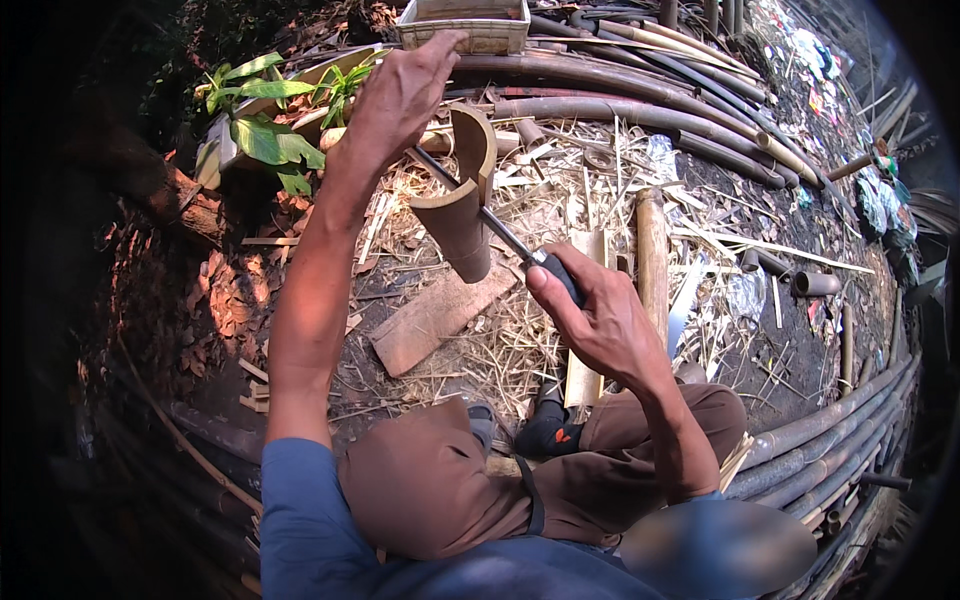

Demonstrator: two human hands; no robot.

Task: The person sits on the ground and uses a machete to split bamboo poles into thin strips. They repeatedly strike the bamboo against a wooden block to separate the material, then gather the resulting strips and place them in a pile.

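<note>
My right hand (605, 315) grips the black handle of a long straight knife (508, 232). Its blade slants up to the left and sits in a short, wide bamboo tube (455, 225) that is split open from the top, one curved wall standing apart above the blade. My left hand (405, 95) is up beyond the blade's far end, back of the hand toward me, fingers bent closed. Whatever those fingers hold, if anything, is hidden. Beneath the tube, a flat reddish-brown board (435, 320) lies on the ground, apart from both hands.
Shavings and bamboo strips (500, 370) litter the ground. Long bamboo poles (640, 110) lie across the back, with more poles (820, 440) at the lower right. A pale plastic crate (465, 35) stands at the far edge. Beyond my left arm grows a leafy plant (270, 130).
</note>
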